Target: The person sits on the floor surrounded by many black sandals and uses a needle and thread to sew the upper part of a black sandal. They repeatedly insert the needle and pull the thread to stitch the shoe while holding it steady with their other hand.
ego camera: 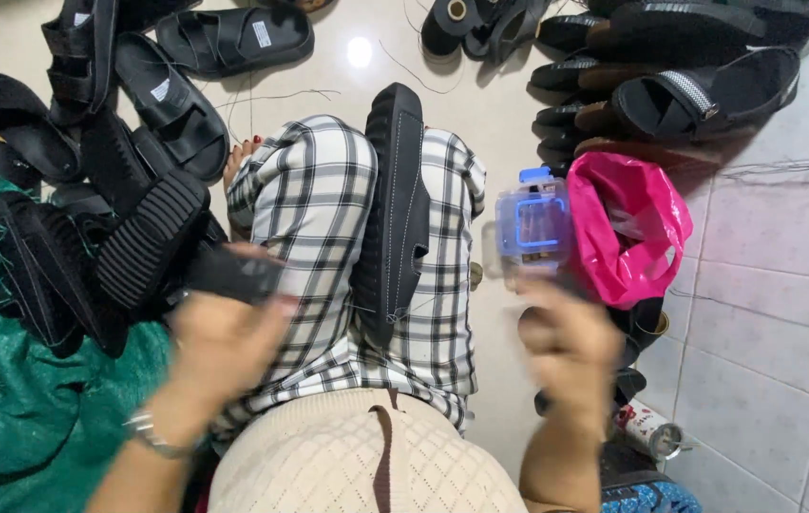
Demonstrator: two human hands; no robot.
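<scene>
One black sandal (395,209) lies lengthwise along the person's lap, sole edge up, on checked trousers (314,209). Its thick sole looks stiff and fairly light, and the strap side seems the easier place to take hold. The left hand (224,347) is closed on a dark strap piece (233,275) just beside a ribbed sole (148,237). The right hand (571,347) is blurred; it seems wrapped around the base of a clear blue-lit box (532,228), though the grip cannot be told for certain. Beside that sits a pink bag (628,228); more sandals (680,95) lie on the tiled floor (765,361), and green netting (15,418) lies at the left.
</scene>
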